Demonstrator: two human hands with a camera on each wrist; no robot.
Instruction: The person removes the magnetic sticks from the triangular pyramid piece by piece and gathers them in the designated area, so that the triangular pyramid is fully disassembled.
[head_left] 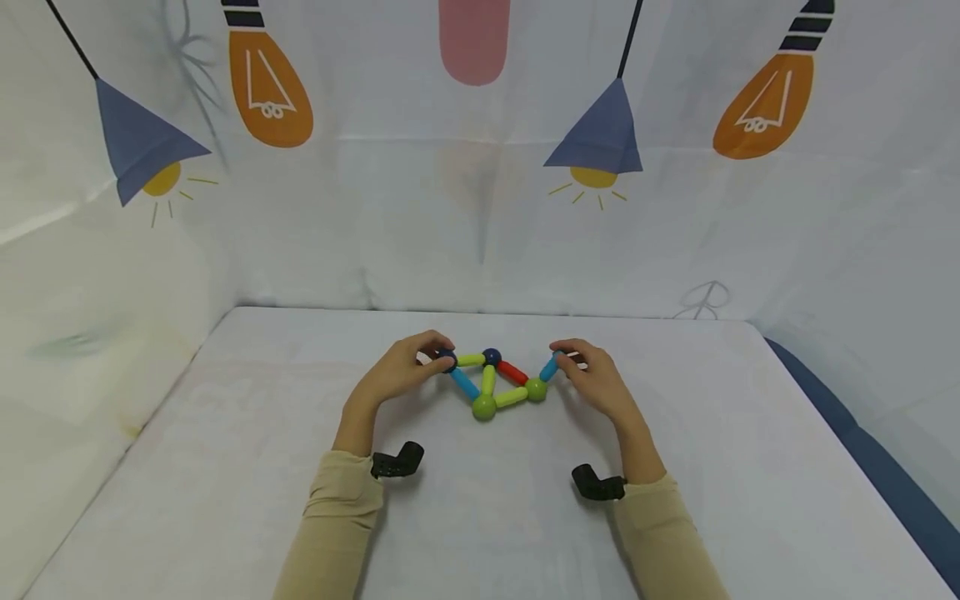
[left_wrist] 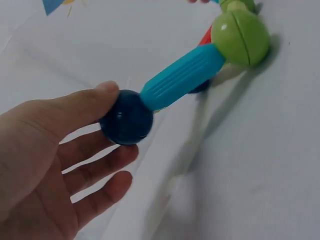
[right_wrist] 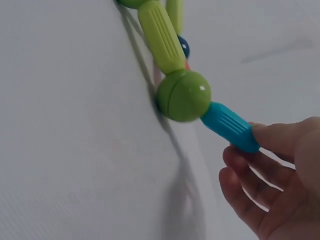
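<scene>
A flat frame of ball-and-rod building toy pieces spans the gap between the two hands. My left hand (head_left: 397, 369) pinches a dark blue ball (left_wrist: 127, 118) at its left corner between thumb and fingers. From that ball a blue rod (left_wrist: 183, 76) runs to a green ball (head_left: 483, 407). My right hand (head_left: 600, 382) pinches the outer end of another blue rod (right_wrist: 230, 126), whose inner end meets a second green ball (right_wrist: 184, 96). A yellow-green rod (right_wrist: 161, 37) links the two green balls. A red rod (head_left: 513, 372) joins the right green ball to a second dark blue ball (head_left: 491, 357).
The toy is over a white tabletop (head_left: 480, 517), towards its far side. Behind it hangs a white cloth wall (head_left: 420, 225) printed with lamps and bulbs. Each wrist carries a black camera mount, the left one (head_left: 397, 460) and the right one (head_left: 597, 483).
</scene>
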